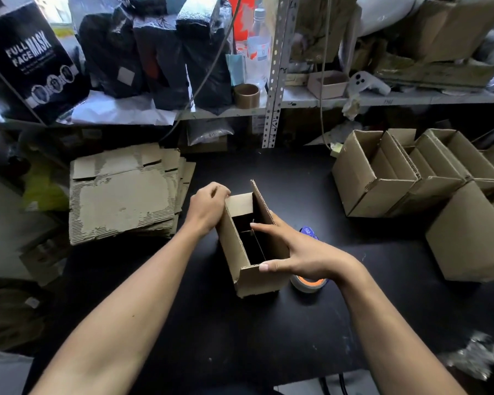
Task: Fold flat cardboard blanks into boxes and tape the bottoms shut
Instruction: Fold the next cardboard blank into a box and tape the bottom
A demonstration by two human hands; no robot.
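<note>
Seen from the head camera, we stand a half-formed box (pixel 253 240) upright at the middle of the black table (pixel 211 323), open end up. Our left hand (pixel 208 205) curls over its far flap; our right hand (pixel 305 252), fingers spread, presses the near flap with the thumb. Best, we judge, to fold the short flaps flat first, then reach the tape (pixel 308 283) just beside the box. Flat blanks (pixel 123 192) wait at left.

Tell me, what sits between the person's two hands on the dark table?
The half-folded cardboard box, flaps open, stands between the left hand and the right hand; both touch it. The head view shows this.
</note>
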